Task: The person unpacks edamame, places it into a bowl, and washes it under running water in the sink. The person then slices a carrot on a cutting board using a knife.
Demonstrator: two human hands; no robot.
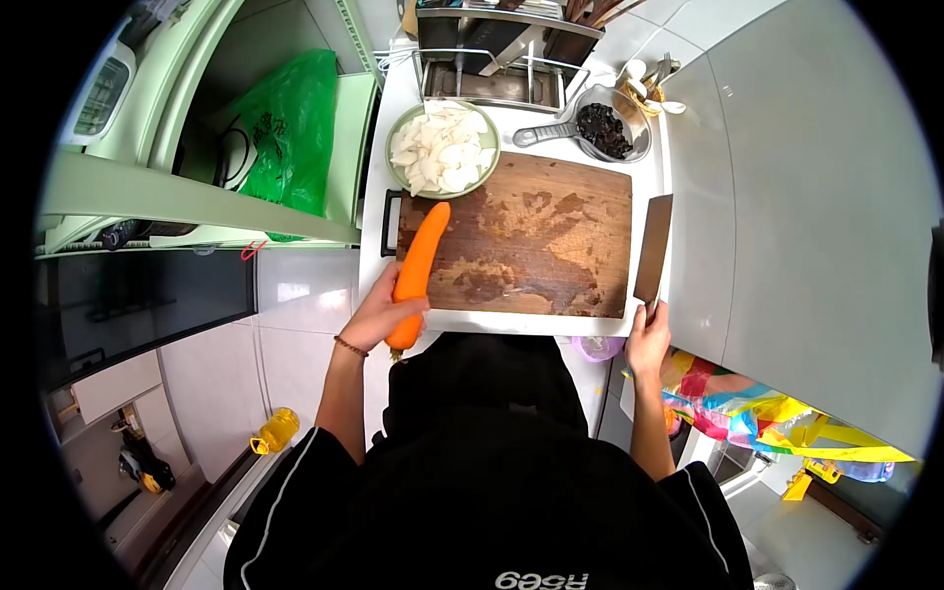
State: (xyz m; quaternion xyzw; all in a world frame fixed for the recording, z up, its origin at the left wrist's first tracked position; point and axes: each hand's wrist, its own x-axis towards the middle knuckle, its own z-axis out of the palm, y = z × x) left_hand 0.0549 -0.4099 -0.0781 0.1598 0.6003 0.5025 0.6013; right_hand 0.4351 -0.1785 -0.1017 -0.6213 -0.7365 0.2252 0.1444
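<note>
Left hand (379,320): fingers closed round the lower, thicker part of the carrot (421,258), thumb across its upper face.
Carrot: tip points away from the body, over the board's left side and near the plate; stem end pokes out below the fingers, towards the body.
Handling: looks whole and stiff, probably light to moderate for one hand; smooth skin likely slick if wet, round body apt to roll. Best hold: round the thick part, as now.
Right hand (646,342): fingers wrapped on the cleaver (653,248) handle; blade runs forward from them, just beside the board's right edge. Blade contact with worktop: cannot tell.
Board (531,246): wooden, patchy and dark-stained, between the two hands and forward of them, on the white worktop (521,324).
Plate (494,147): ahead of left fingers, beyond the carrot tip, heaped with thin white slices (442,147).
Pan (540,135): farther forward, left of right fingers, dark pieces (604,131) inside, handle pointing left.
</note>
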